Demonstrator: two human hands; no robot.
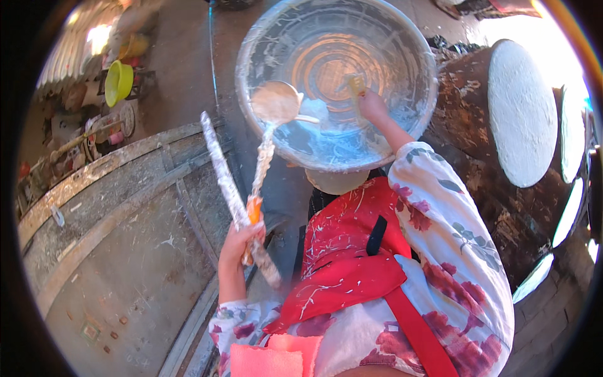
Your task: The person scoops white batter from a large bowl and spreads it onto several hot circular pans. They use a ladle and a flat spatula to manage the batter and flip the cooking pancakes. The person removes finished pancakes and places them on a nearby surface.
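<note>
Before me a wide metal basin (242, 66) has its inner wall streaked with white residue, and a white batter-like mass (314, 110) lies inside it on the near-left side. My right hand (374, 107) reaches into the basin, gripping a small yellowish tool (356, 85) whose exact kind is unclear. My left hand (242, 240) is closed around two handles together. One belongs to a ladle (274, 101), its round head over the basin's left rim and its caked handle partly orange. The other is a white-crusted stick (221, 165), slanting up and left beside the ladle.
A pale rounded vessel (337, 181) shows under the basin's near rim. At right are dark brown drum-like forms (464, 101) with a white disc-shaped face (522, 113). A worn framed panel (141, 249) lies at left. Farther off is a yellow-green tub (118, 83).
</note>
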